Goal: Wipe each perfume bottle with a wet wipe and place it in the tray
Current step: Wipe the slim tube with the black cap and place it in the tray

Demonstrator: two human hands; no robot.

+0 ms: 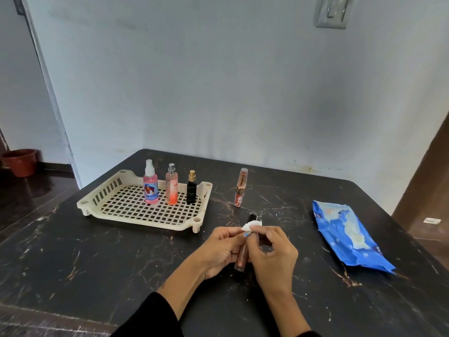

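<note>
- Sitting far left on the floor beyond the table, a round terracotta-coloured pot (20, 162) has a smooth, tapered wall.
- On the black marble-look table (97, 263), veined with pale streaks, rests a cream plastic tray (102, 194) with a square lattice floor, slotted sides and rounded corner posts.
- Three bottles stand upright along the tray's far side: a pink spray bottle (150, 184) with a white nozzle and blue label, a slim clear bottle (171, 187) shading to orange with a silver cap, and a small black bottle (191, 189) with a gold cap.
- Right of the tray, apart from it, a slim rose-gold bottle (240, 188) stands upright on the table.
- Near the table's front, the left hand (222, 249) is wrapped around a narrow brown tube-shaped bottle (241, 257) with a dark cap, held tilted above the table.
- The right hand (272, 254) presses a crumpled white wet wipe (251, 225) around the same bottle's upper part, both hands touching.
- Far right lies a glossy blue wipes packet (349, 237), crinkled, its flap open on white sheets.
</note>
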